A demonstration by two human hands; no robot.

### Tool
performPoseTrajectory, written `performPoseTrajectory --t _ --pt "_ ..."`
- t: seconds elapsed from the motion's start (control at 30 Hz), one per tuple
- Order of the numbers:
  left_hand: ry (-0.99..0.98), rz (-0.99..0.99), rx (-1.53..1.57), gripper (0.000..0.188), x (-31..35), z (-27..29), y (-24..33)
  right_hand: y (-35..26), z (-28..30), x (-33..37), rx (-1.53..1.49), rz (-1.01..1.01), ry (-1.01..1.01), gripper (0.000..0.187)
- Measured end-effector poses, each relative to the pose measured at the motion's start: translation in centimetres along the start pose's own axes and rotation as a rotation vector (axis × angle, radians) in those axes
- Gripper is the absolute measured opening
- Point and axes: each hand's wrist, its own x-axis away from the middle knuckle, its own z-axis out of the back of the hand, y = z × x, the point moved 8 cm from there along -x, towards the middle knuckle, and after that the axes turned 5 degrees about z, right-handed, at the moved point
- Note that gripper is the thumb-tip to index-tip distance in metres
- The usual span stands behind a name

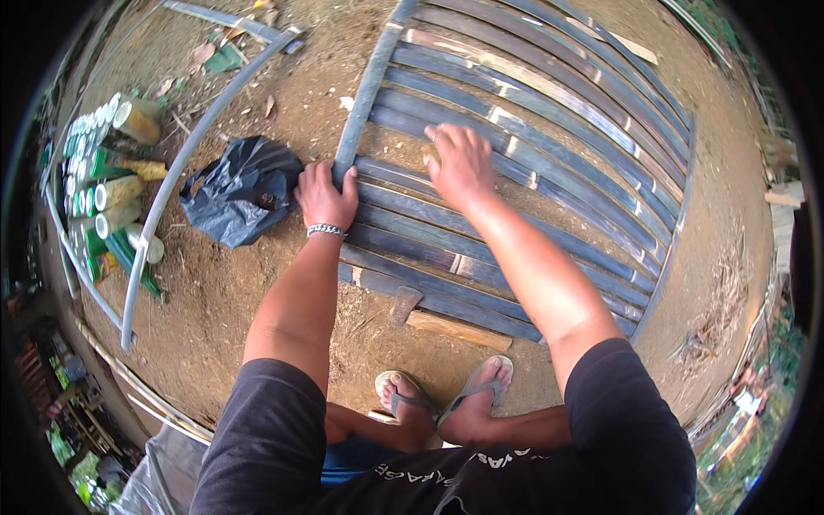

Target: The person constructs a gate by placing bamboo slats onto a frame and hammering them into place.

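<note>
A panel of dark bamboo slats (515, 142) lies on the ground before me, joined at its left side by a grey crossbar (371, 86). My left hand (328, 196), with a chain bracelet at the wrist, grips the near part of that crossbar, thumb on one side and fingers on the other. Above the middle slats, my right hand (462, 167) is closed, its fingers curled. Something small and yellowish-brown shows at its fingers, too hidden to name. By the panel's near edge lies what looks like a hatchet, with a dull metal head (404, 305) and a wooden handle (459, 329).
A crumpled black plastic bag (240, 190) sits left of my left hand. Farther left, a curved grey pole frame (193, 142) lies near bottles and bamboo tubes (120, 193). My feet in flip-flops (475, 393) stand on bare soil just before the panel.
</note>
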Motion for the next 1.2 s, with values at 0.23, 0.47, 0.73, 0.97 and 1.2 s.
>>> performPoseTrajectory --t 0.23,0.47,0.73,0.97,1.2 --pt "-0.030 0.036 0.018 0.043 0.4 0.3 -0.2 -0.2 -2.0 -3.7 0.036 0.007 -0.162 0.043" --pt "0.007 0.003 0.045 0.039 0.0 0.6 0.1 0.3 -1.7 -4.2 -0.023 -0.053 -0.188 0.035" --pt "-0.051 0.003 0.028 0.041 -0.3 1.2 0.5 -0.7 -3.1 -1.4 -0.330 -0.035 -0.192 0.035" --pt "-0.034 0.011 0.013 0.041 -0.1 0.0 -0.2 -0.1 -3.9 -0.9 -0.396 0.025 -0.163 0.034" --pt "-0.059 0.025 0.009 0.042 -0.2 -0.1 -0.2 -0.4 -3.4 -0.9 -0.368 0.055 -0.151 0.033"
